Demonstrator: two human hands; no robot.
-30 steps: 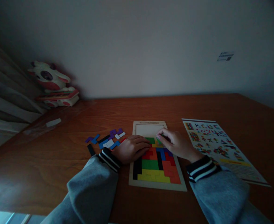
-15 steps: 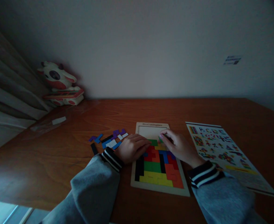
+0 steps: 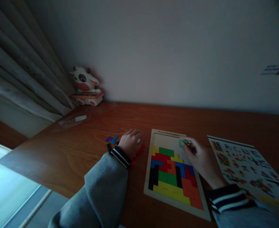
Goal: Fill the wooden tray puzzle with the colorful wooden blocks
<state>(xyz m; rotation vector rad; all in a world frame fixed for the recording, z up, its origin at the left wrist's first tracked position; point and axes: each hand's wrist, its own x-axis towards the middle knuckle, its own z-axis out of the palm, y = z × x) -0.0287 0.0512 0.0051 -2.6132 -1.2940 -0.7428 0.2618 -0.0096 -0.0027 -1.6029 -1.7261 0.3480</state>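
A wooden puzzle board (image 3: 174, 201) lies on the desk, its lower part filled with coloured blocks and its top part bare. Above the board's upper right edge, my right hand (image 3: 198, 155) pinches a green piece (image 3: 183, 143) between thumb and fingers. My left hand (image 3: 131, 142) is left of the board, palm down over the loose pieces, fingers apart. Red pieces (image 3: 139, 152) show beside and below it. Blue (image 3: 114, 140), purple (image 3: 108, 138) and black (image 3: 109, 147) pieces lie at its left; others may be hidden beneath it.
A printed pattern sheet (image 3: 248, 167) lies right of the board. A cow toy (image 3: 85, 85) sits at the back left by the curtain (image 3: 22, 60). Clear plastic with a white label (image 3: 80, 118) lies in front of the toy. A wall (image 3: 165, 57) rises behind the desk (image 3: 82, 152).
My left hand has moved left off the board onto the loose pieces, uncovering blocks on the board. My right hand has lifted slightly with the green piece. The view has turned left and tilted.
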